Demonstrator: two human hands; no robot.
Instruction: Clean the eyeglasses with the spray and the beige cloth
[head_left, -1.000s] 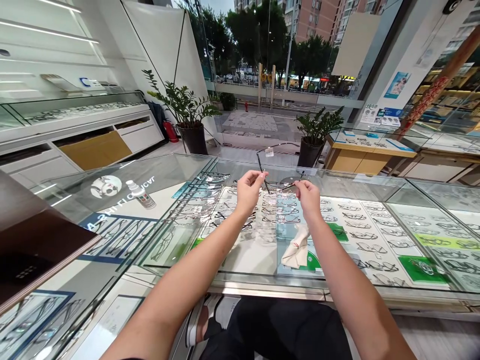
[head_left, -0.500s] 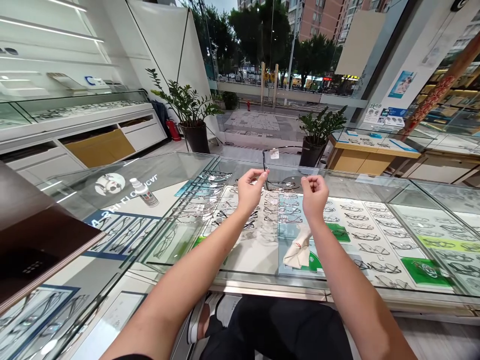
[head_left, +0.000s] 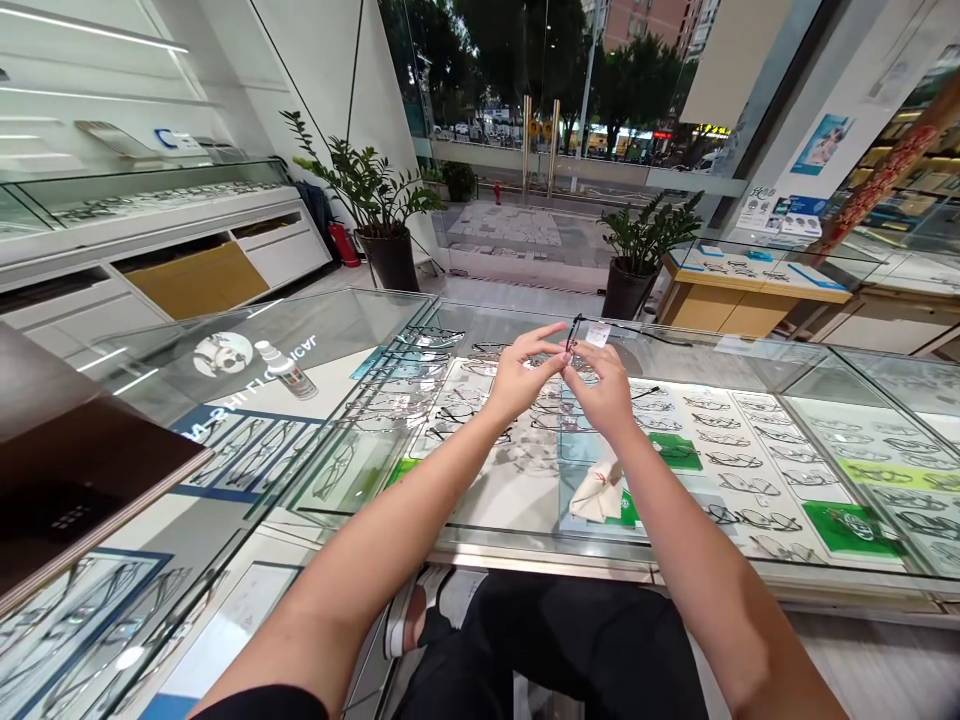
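Above the glass counter, a pair of eyeglasses (head_left: pixel 574 330) with a thin dark frame is raised between my two hands. One temple arm stretches out to the right, and a small white tag (head_left: pixel 598 334) hangs from it. My left hand (head_left: pixel 523 372) pinches the near side of the frame between thumb and finger, its other fingers stretched out. Close against it, my right hand (head_left: pixel 602 388) has its fingertips closed on the same frame. The fingers cover much of the lenses. Below my right forearm, a crumpled cream cloth (head_left: pixel 598 492) lies on the counter.
A white spray bottle (head_left: pixel 285 370) stands on the counter at left. Under the glass top (head_left: pixel 480 515) lie rows of eyeglasses. A brown box-like panel (head_left: pixel 82 460) juts in from the left. Two potted plants (head_left: pixel 391 255) stand beyond the counter, before glass doors.
My right hand has moved left to meet my left hand at the frame. The eyeglasses have turned and shifted slightly right, and my left hand's fingers have spread.
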